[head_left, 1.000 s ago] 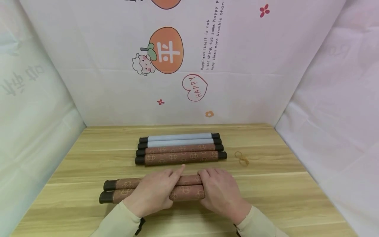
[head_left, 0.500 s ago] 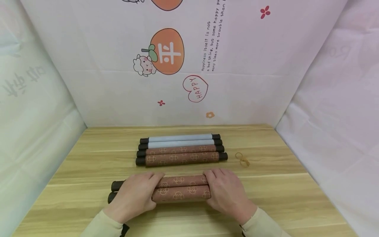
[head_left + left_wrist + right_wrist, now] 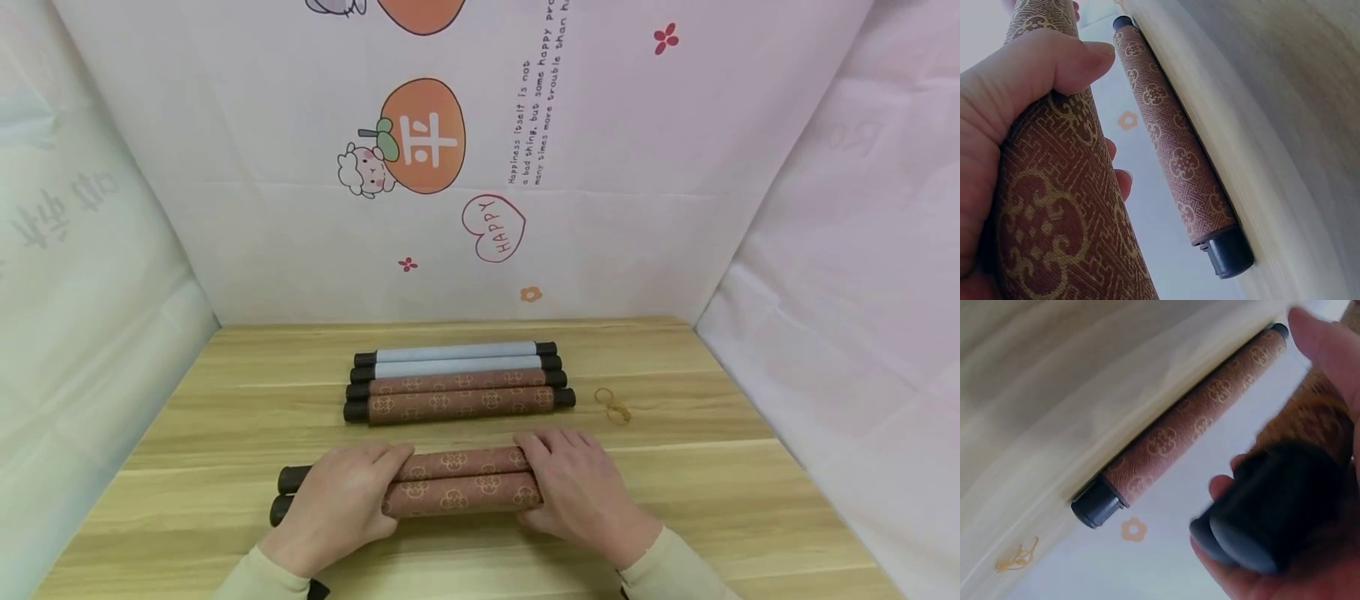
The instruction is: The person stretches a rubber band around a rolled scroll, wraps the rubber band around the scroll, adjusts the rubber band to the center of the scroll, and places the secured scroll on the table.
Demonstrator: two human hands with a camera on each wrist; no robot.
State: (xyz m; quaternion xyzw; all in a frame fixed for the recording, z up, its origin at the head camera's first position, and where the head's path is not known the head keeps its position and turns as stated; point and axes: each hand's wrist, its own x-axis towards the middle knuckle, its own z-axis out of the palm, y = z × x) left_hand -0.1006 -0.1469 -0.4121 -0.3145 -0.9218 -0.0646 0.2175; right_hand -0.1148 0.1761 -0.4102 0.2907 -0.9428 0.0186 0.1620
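A brown scroll (image 3: pixel 465 483) with gold flower patterns lies crosswise near me, its two rolls side by side. My left hand (image 3: pixel 341 500) grips both rolls toward the left end, where black end caps (image 3: pixel 294 479) stick out. At the right end my right hand (image 3: pixel 585 492) holds the same scroll, covering its caps in the head view. The right wrist view shows those dark caps (image 3: pixel 1260 506) within the fingers. In the left wrist view the thumb lies across the patterned roll (image 3: pixel 1054 206).
Beyond the hands lie a second brown patterned scroll (image 3: pixel 461 403) and a pale blue one (image 3: pixel 457 353), parallel and close together, with black ends. Thin tan rubber bands (image 3: pixel 617 408) lie to their right. White printed cloth (image 3: pixel 600 250) walls the wooden table (image 3: pixel 712 500) at back and sides.
My left hand has slid left along the scroll, and its extended index finger has come in. My right hand has shifted slightly right with the scroll. The far scrolls stay in place.
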